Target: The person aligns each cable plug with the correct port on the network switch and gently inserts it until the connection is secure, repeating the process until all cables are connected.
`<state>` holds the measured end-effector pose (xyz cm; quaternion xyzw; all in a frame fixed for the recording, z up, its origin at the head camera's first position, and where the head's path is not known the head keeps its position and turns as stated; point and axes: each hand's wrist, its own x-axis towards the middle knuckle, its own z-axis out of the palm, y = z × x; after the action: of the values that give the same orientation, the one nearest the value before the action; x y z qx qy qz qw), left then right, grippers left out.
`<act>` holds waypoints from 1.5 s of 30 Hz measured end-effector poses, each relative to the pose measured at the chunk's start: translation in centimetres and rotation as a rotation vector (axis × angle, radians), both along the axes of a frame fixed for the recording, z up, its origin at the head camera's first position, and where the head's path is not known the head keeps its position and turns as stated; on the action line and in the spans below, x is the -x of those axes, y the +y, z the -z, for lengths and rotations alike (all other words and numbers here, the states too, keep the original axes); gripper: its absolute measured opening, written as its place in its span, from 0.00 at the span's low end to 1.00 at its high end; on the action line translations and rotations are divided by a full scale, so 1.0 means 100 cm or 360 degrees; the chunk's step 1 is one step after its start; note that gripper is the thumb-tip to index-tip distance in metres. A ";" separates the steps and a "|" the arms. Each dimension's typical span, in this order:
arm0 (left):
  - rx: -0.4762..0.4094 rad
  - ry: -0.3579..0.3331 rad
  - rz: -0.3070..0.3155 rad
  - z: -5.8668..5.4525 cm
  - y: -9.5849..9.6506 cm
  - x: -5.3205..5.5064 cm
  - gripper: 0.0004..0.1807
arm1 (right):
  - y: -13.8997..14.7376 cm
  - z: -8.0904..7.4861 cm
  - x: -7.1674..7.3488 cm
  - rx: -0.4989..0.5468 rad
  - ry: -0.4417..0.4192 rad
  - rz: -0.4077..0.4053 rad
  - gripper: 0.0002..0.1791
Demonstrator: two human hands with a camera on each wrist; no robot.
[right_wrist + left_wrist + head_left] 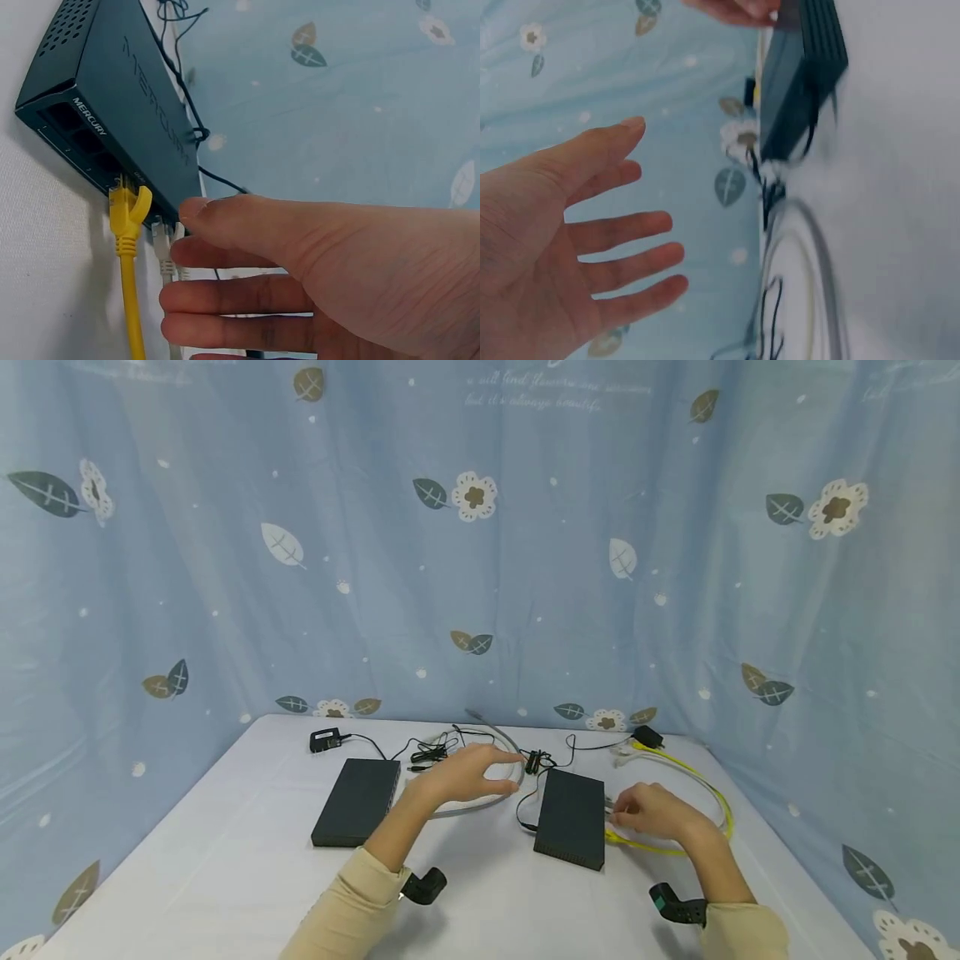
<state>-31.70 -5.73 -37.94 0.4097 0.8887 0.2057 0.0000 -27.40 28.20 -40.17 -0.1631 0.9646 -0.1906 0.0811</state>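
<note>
Two dark box-shaped network switches lie on the table. The right switch (572, 817), labelled MERCURY in the right wrist view, has a yellow network cable (129, 300) plugged into its port side. Beside that, two pale plugs sit at the ports. My right hand (654, 812) pinches one pale network cable plug (179, 231) between thumb and index finger, with the other fingers extended. Over the table between the switches hovers my left hand (471, 774), thumb and fingers spread, holding nothing. The left switch (357, 802) lies beyond my left forearm.
Coiled black adapter cords and a grey network cable (510, 739) lie behind my left hand. One power adapter (326, 740) is at the back left, another (648, 737) at the back right. A patterned blue curtain (480, 568) surrounds the table.
</note>
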 end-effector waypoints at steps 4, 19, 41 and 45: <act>0.0019 0.0022 -0.0127 0.002 -0.028 0.000 0.31 | -0.002 0.000 0.001 0.0006 -0.0018 0.0008 0.09; 0.0233 0.0056 -0.0747 0.039 -0.121 -0.010 0.39 | -0.006 0.007 0.000 -0.0011 -0.0064 0.0064 0.08; 0.0386 -0.0284 -0.1037 0.033 -0.148 -0.013 0.55 | -0.004 0.000 -0.001 -0.0004 -0.0107 0.0098 0.08; 0.0383 -0.0314 -0.1080 0.031 -0.146 -0.015 0.53 | -0.003 -0.001 -0.002 0.0001 -0.0101 0.0108 0.09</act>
<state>-30.24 -20.32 -41.09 0.0670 0.9875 0.1267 0.0657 -27.25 27.95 -40.11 -0.1242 0.9665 -0.1986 0.1052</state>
